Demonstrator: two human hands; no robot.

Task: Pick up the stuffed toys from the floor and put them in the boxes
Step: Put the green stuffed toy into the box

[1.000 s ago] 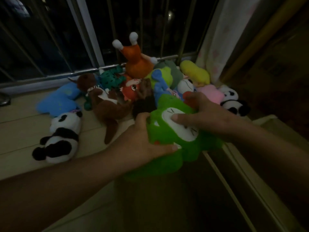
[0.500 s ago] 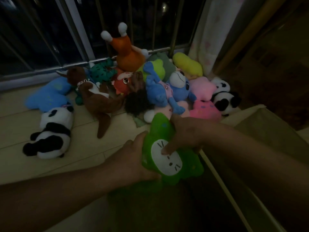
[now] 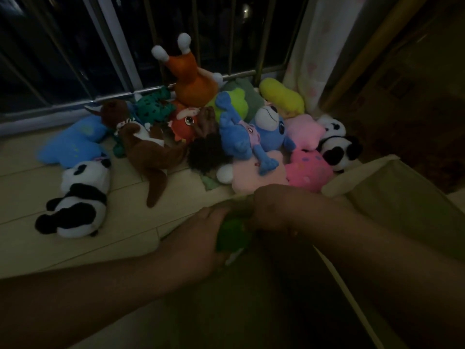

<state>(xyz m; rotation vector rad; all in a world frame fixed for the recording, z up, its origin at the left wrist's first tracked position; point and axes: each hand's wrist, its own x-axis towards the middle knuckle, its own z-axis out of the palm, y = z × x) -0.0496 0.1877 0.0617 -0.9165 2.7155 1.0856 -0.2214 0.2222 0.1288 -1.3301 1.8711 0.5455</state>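
You hold the green stuffed toy (image 3: 232, 236) between both hands, low over the dark opening of the box (image 3: 372, 177). Your left hand (image 3: 198, 238) grasps it from the left side, with the fingers curled round the plush. Your right hand (image 3: 274, 210) grasps it from above and from the right. Only a small part of the toy shows between the hands, because the light is dim. On the floor (image 3: 125, 235) beyond your hands lie other toys: a panda (image 3: 75, 197) apart on the left, a brown toy (image 3: 148, 154), a blue toy (image 3: 241, 137) lying on a pale pink toy (image 3: 251, 178), and a second panda (image 3: 337, 147) just beside the corner of the box.
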